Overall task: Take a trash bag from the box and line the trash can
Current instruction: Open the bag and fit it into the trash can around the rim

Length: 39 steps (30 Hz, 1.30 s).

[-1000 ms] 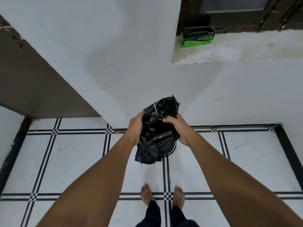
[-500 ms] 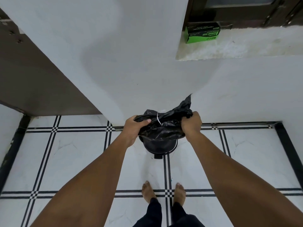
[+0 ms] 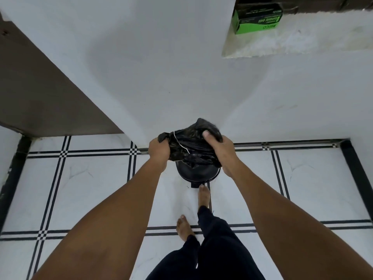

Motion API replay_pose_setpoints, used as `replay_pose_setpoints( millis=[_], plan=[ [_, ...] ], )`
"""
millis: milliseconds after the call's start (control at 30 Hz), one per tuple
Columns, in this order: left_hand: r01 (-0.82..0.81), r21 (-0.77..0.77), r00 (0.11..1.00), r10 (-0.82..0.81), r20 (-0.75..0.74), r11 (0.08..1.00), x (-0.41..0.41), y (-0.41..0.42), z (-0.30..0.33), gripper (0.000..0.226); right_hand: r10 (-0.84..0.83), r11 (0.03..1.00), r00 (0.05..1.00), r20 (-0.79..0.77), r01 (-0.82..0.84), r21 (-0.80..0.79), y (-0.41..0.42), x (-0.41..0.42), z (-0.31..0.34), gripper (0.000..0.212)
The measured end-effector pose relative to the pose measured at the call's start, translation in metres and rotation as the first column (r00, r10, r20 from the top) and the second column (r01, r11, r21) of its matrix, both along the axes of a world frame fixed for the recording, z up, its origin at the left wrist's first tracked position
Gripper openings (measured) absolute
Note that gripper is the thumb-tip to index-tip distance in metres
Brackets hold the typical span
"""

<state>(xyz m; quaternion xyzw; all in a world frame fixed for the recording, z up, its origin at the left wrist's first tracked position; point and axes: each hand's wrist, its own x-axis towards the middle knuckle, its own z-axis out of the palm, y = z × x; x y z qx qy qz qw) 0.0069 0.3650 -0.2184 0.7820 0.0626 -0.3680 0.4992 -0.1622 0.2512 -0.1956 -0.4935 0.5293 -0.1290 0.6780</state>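
A crumpled black trash bag (image 3: 187,145) with a thin white drawstring is held just above a small black pedal trash can (image 3: 196,172) that stands on the floor against the white wall. My left hand (image 3: 159,150) grips the bag's left edge. My right hand (image 3: 221,151) grips its right side, thumb on top. The bag hides the can's opening. The green and black trash bag box (image 3: 257,18) lies on a ledge at the upper right, far from both hands.
The floor (image 3: 80,178) is white tile with black stripe lines. A brown door (image 3: 36,93) stands at the left. My right bare foot (image 3: 203,196) is at the can's pedal; my left foot (image 3: 184,227) is further back. White walls meet in a corner behind the can.
The bag was lowered from in front of the wall down onto the can's top and spread sideways between both hands. My right foot stepped forward to the pedal.
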Motion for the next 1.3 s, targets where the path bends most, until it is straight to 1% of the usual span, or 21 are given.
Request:
replay_pose_setpoints(
  millis=[33, 100, 167, 233, 333, 400, 467, 500, 533, 567, 600, 633, 667, 700, 767, 833, 900, 1000, 1100, 1200, 1300],
  plan=[
    [-0.056, -0.018, 0.995, 0.054, -0.083, 0.998, 0.003, -0.003, -0.005, 0.017, 0.123, 0.987, 0.988, -0.09, -0.131, -0.092, -0.003, 0.001, -0.01, 0.055],
    [-0.13, -0.08, 0.97, 0.11, -0.216, 0.988, 0.003, -0.004, -0.007, 0.023, 0.286, 0.886, 0.879, -0.383, -0.394, -0.243, -0.001, -0.002, -0.018, 0.057],
    [-0.186, -0.141, 0.944, 0.137, -0.3, 0.972, 0.004, -0.01, -0.013, 0.03, 0.236, 0.799, 0.771, -0.592, -0.501, -0.334, -0.004, -0.001, -0.026, 0.035],
    [-0.218, -0.172, 0.925, 0.148, -0.349, 0.961, 0.003, -0.018, -0.022, 0.033, 0.121, 0.815, 0.755, -0.644, -0.446, -0.37, -0.007, 0.004, -0.036, 0.012],
    [-0.17, -0.203, 0.933, 0.092, -0.348, 0.964, -0.001, -0.031, -0.039, 0.031, -0.008, 0.925, 0.807, -0.59, -0.219, -0.311, -0.015, 0.011, -0.056, 0.011],
    [-0.068, -0.218, 0.955, 0.0, -0.296, 0.974, -0.004, -0.04, -0.051, 0.022, -0.063, 0.959, 0.828, -0.557, -0.104, -0.263, -0.022, 0.013, -0.074, 0.012],
    [0.146, -0.173, 0.971, -0.174, -0.164, 0.974, -0.003, -0.044, -0.067, 0.026, -0.099, 0.974, 0.853, -0.512, -0.023, -0.227, -0.028, 0.014, -0.092, 0.013],
    [0.315, -0.098, 0.946, -0.32, -0.05, 0.944, -0.002, -0.044, -0.076, 0.035, -0.126, 0.975, 0.869, -0.479, 0.02, -0.22, -0.031, 0.015, -0.101, 0.017],
    [0.486, 0.017, 0.872, -0.486, 0.055, 0.874, -0.001, -0.043, -0.088, 0.045, -0.158, 0.973, 0.884, -0.439, 0.065, -0.22, -0.032, 0.016, -0.111, 0.024],
    [0.634, 0.166, 0.747, -0.653, 0.122, 0.756, -0.001, -0.04, -0.095, 0.052, -0.184, 0.969, 0.901, -0.394, 0.099, -0.226, -0.032, 0.016, -0.118, 0.031],
    [0.717, 0.306, 0.621, -0.773, 0.13, 0.627, 0.0, -0.038, -0.108, 0.054, -0.2, 0.968, 0.915, -0.35, 0.129, -0.215, -0.03, 0.017, -0.128, 0.036],
    [0.744, 0.407, 0.537, -0.837, 0.109, 0.53, -0.001, -0.034, -0.113, 0.05, -0.215, 0.968, 0.927, -0.309, 0.16, -0.195, -0.027, 0.018, -0.13, 0.039],
    [0.746, 0.461, 0.502, -0.861, 0.084, 0.48, 0.0, -0.031, -0.125, 0.041, -0.233, 0.969, 0.929, -0.286, 0.196, -0.151, -0.026, 0.02, -0.141, 0.037],
    [0.736, 0.483, 0.508, -0.858, 0.07, 0.475, -0.001, -0.027, -0.131, 0.032, -0.26, 0.966, 0.927, -0.27, 0.245, -0.086, -0.023, 0.019, -0.147, 0.032],
    [0.706, 0.452, 0.602, -0.798, 0.022, 0.545, -0.005, -0.018, -0.147, 0.031, -0.338, 0.927, 0.914, -0.225, 0.364, 0.089, -0.021, 0.017, -0.16, 0.025],
    [0.6, 0.314, 0.791, -0.605, -0.094, 0.736, -0.013, -0.011, -0.157, 0.031, -0.39, 0.865, 0.895, -0.217, 0.437, 0.248, -0.017, 0.014, -0.17, 0.025],
    [0.437, 0.195, 0.887, -0.385, -0.257, 0.878, -0.019, -0.01, -0.161, 0.028, -0.364, 0.846, 0.906, -0.215, 0.418, 0.332, -0.012, 0.011, -0.184, 0.032],
    [0.294, 0.078, 0.892, -0.245, -0.379, 0.953, -0.024, -0.018, -0.174, 0.027, -0.277, 0.876, 0.927, -0.255, 0.352, 0.328, -0.006, 0.012, -0.205, 0.042],
    [0.181, -0.017, 0.875, -0.169, -0.454, 0.983, -0.025, -0.032, -0.189, 0.027, -0.237, 0.932, 0.911, -0.338, 0.311, 0.188, -0.009, 0.012, -0.224, 0.04],
    [0.2, -0.119, 0.834, -0.233, -0.5, 0.973, -0.02, -0.048, -0.21, 0.025, -0.198, 0.976, 0.839, -0.507, 0.217, -0.022, -0.013, 0.008, -0.248, 0.021],
    [0.187, -0.217, 0.79, -0.278, -0.546, 0.958, -0.015, -0.062, -0.247, 0.037, -0.157, 0.985, 0.764, -0.625, 0.074, -0.156, -0.016, 0.002, -0.285, 0.025]
  ],
)
